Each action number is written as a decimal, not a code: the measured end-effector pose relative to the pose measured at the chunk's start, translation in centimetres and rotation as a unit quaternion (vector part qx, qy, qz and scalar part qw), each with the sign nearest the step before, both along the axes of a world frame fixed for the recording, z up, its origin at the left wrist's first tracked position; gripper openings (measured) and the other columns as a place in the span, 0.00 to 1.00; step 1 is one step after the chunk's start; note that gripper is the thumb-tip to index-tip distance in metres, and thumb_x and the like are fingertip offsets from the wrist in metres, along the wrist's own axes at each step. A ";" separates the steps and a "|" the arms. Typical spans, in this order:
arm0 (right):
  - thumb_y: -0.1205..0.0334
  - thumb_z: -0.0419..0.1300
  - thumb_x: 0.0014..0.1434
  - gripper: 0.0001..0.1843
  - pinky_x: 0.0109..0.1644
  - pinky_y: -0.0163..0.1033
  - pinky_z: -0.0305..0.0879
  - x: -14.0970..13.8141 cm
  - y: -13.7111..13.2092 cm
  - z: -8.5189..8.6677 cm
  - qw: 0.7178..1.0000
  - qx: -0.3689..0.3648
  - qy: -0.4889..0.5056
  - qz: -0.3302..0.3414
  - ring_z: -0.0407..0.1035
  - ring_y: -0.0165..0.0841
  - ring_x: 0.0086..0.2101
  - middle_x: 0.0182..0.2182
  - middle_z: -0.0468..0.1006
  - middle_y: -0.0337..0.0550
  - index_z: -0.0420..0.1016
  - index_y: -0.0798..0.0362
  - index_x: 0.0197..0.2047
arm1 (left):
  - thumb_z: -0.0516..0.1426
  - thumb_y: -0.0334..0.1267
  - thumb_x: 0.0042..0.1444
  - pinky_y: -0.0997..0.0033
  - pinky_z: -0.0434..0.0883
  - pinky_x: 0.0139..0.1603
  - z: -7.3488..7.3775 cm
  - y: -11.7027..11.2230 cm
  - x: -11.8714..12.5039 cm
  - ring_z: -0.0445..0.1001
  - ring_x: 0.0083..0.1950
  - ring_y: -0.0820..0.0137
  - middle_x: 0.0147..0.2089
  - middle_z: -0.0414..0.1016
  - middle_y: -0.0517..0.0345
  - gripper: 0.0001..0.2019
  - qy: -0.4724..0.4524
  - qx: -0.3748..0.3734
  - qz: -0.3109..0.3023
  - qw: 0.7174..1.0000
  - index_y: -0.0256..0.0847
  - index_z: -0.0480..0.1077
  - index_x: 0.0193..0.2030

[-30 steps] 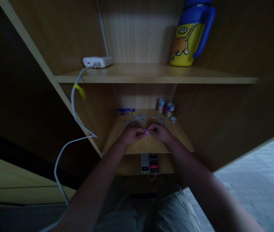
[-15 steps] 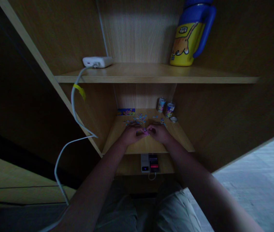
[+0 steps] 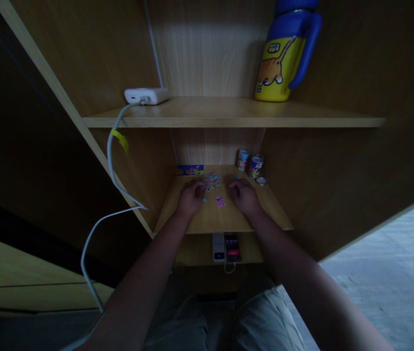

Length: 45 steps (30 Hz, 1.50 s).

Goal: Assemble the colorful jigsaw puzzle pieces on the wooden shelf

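A small cluster of pink jigsaw pieces, seemingly joined, lies on the shelf board between my two hands, touched by neither. My left hand is at the left edge of a loose pile of jigsaw pieces, its fingers loosely bent and apart. A small blue piece lies just right of its thumb. On the other side, my right hand hovers over or rests on the board, fingers half curled with nothing visible between them. Its palm hides part of the board and perhaps some pieces.
Two printed cans and a round lid stand at the back right. A picture strip is at the back left. Above, the upper shelf holds a white power adapter with a cable and a blue-yellow bottle. Devices lie below.
Both hands have let go of the pink cluster, which now lies on the board. They have moved apart, my left hand to the left and my right hand slightly right.
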State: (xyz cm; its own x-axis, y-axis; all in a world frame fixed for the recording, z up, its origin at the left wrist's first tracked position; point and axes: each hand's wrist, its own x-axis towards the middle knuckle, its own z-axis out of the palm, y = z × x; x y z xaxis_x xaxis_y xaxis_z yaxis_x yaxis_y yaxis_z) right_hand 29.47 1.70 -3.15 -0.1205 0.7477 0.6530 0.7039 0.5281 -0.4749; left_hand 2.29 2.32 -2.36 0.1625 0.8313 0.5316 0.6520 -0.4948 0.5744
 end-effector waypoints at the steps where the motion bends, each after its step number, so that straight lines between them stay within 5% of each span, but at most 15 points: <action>1: 0.70 0.59 0.69 0.11 0.58 0.48 0.75 0.1 0.0 0.0 1.000 0.001 0.004 -0.010 0.79 0.45 0.47 0.46 0.83 0.50 0.83 0.49 0.45 | 0.64 0.45 0.76 0.47 0.80 0.64 -0.2 0.2 -0.3 0.82 0.59 0.58 0.58 0.82 0.48 0.13 -0.011 -0.006 0.032 0.999 0.39 0.79 0.57; 8: 0.67 0.58 0.70 0.11 0.62 0.50 0.73 0.3 -0.1 0.1 0.996 -0.022 0.026 -0.081 0.78 0.45 0.49 0.48 0.84 0.50 0.83 0.49 0.46 | 0.64 0.45 0.76 0.48 0.81 0.62 -0.8 1.1 -1.7 0.82 0.59 0.57 0.61 0.80 0.47 0.15 -0.048 -0.052 0.151 0.986 0.39 0.78 0.60; 24: 0.67 0.58 0.70 0.11 0.58 0.48 0.72 0.2 -0.2 0.2 0.992 -0.060 -0.015 -0.108 0.78 0.45 0.47 0.48 0.83 0.51 0.84 0.50 0.46 | 0.65 0.45 0.76 0.48 0.82 0.61 -0.5 0.9 -1.3 0.81 0.59 0.57 0.63 0.79 0.46 0.15 -0.002 -0.077 0.163 0.984 0.40 0.77 0.62; 33: 0.72 0.60 0.65 0.12 0.63 0.50 0.68 -0.4 -0.2 0.3 0.997 -0.008 -0.061 0.036 0.75 0.45 0.50 0.44 0.83 0.49 0.84 0.49 0.42 | 0.65 0.45 0.75 0.42 0.78 0.67 0.3 0.0 -0.3 0.79 0.65 0.53 0.67 0.77 0.45 0.17 0.091 -0.086 0.166 0.978 0.40 0.77 0.64; 40: 0.73 0.61 0.65 0.12 0.62 0.49 0.68 -0.5 -0.2 0.1 0.996 -0.016 -0.067 0.059 0.75 0.43 0.49 0.43 0.82 0.47 0.83 0.48 0.41 | 0.64 0.42 0.75 0.31 0.63 0.79 0.6 -1.3 2.0 0.67 0.78 0.46 0.74 0.73 0.43 0.17 0.154 -0.070 0.125 0.978 0.42 0.77 0.66; 45: 0.73 0.60 0.65 0.12 0.59 0.48 0.69 -0.6 -0.2 0.2 0.995 -0.007 -0.065 0.080 0.76 0.43 0.47 0.41 0.81 0.46 0.83 0.49 0.39 | 0.65 0.45 0.75 0.36 0.71 0.74 0.6 -1.1 1.9 0.74 0.71 0.50 0.69 0.76 0.45 0.16 0.172 -0.079 0.130 0.973 0.40 0.78 0.63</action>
State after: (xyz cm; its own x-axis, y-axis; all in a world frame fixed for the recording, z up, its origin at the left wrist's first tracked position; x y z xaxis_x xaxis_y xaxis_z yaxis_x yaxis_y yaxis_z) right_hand 28.91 1.47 -2.94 -0.3218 0.7209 0.6138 0.6666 0.6329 -0.3939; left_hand 4.16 1.20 -1.72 0.0815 0.9347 0.3459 0.9107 -0.2109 0.3552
